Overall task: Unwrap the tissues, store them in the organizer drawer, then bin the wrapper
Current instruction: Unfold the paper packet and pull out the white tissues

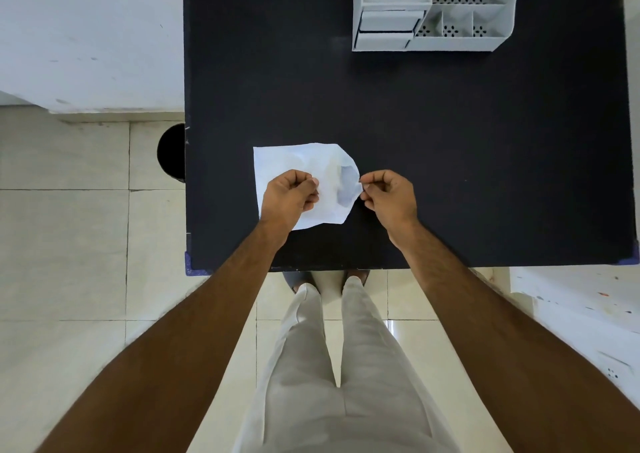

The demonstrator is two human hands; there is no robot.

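A white tissue pack in a thin clear wrapper [294, 159] lies on the black table [450, 158], near its front left. My left hand [289, 198] rests on the pack's middle with its fingers pinched on the wrapper. My right hand [389, 198] pinches the wrapper's right edge, where the film bulges out and looks translucent. A white desk organizer [429, 9] stands at the table's far edge; its small drawers [388, 24] face me on its left side and look pushed in.
A round black bin [171, 152] stands on the tiled floor against the table's left edge. White walls lie to the left and right. My legs and feet are under the table's front edge.
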